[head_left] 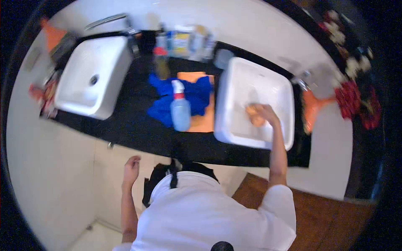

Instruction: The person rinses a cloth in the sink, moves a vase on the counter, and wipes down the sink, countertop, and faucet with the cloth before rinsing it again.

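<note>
My right hand (264, 112) reaches down into the right white sink (226, 125). Its fingers are closed on a crumpled orange-peach sponge or cloth (256, 120), which rests against the basin's inner surface; blur hides its exact kind. Away from the counter, my left hand (132, 168) hangs low beside my body, fingers loosely bent and nothing visible in it. Between the two sinks, a spray bottle (181, 113) with pale blue liquid and a red-and-white head lies or stands over a blue cloth (159, 109). An orange cloth (207, 122) is spread partly underneath.
The left white sink (77, 98) has a chrome faucet (106, 20). Several bottles and packets (182, 43) line the back of the black counter (134, 129). A clear cup (223, 58) stands near the right sink. Orange objects (312, 108) and red-and-white flowers (349, 98) are at the right.
</note>
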Demonstrator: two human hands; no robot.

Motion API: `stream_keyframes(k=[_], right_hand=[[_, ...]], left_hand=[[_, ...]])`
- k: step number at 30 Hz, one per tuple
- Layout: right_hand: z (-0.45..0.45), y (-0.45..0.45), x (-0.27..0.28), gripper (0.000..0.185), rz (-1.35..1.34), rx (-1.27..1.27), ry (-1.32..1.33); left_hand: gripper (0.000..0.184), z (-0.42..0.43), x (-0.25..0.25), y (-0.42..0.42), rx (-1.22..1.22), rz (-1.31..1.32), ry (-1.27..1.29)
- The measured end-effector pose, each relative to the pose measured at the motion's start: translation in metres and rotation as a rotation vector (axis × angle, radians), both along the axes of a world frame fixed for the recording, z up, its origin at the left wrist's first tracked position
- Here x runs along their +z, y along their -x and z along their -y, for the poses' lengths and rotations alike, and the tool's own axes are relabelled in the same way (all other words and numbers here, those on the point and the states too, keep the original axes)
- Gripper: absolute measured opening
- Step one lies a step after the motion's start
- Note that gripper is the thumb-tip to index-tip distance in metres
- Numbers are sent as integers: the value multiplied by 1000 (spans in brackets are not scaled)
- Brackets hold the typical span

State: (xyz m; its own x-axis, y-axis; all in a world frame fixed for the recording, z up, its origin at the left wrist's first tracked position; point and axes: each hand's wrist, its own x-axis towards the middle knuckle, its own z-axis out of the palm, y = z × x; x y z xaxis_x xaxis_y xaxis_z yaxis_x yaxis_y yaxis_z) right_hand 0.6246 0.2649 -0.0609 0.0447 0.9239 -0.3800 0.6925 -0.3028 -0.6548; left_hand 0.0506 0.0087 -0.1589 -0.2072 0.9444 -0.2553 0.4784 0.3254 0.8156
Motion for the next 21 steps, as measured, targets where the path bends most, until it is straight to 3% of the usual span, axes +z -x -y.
stream_keyframes(k=[1,3,5,8,11,14,16,18,19,20,21], right_hand=[[-4,1,1,25,34,65,8],[-11,11,12,30,-176,-11,-156],[-8,74,83,32,-226,-37,-367],[-6,164,150,36,-724,-104,-413],[-7,263,165,40,-899,13,-569],[-15,372,166,40,-1084,113,-576],[-29,445,154,37,-1157,148,-466],[-43,526,139,35,-1209,170,-435],[-44,565,128,35,-1190,195,-417],[-36,600,127,38,-1275,241,-235],[-34,632,114,47,-1162,290,-153]], left_hand=[[21,-7,16,0,-14,49,1],[19,-18,44,0,-11,-3,19],[20,-30,64,7,-16,-39,-6],[20,-49,89,26,-18,-50,-13],[21,-61,99,56,66,137,53],[21,-66,95,103,-22,47,-156],[21,-71,108,138,-56,-10,-156],[21,-84,119,173,168,651,-126],[24,-95,129,191,165,749,-166],[36,-110,148,200,150,821,-238],[40,-131,167,202,261,919,-303]])
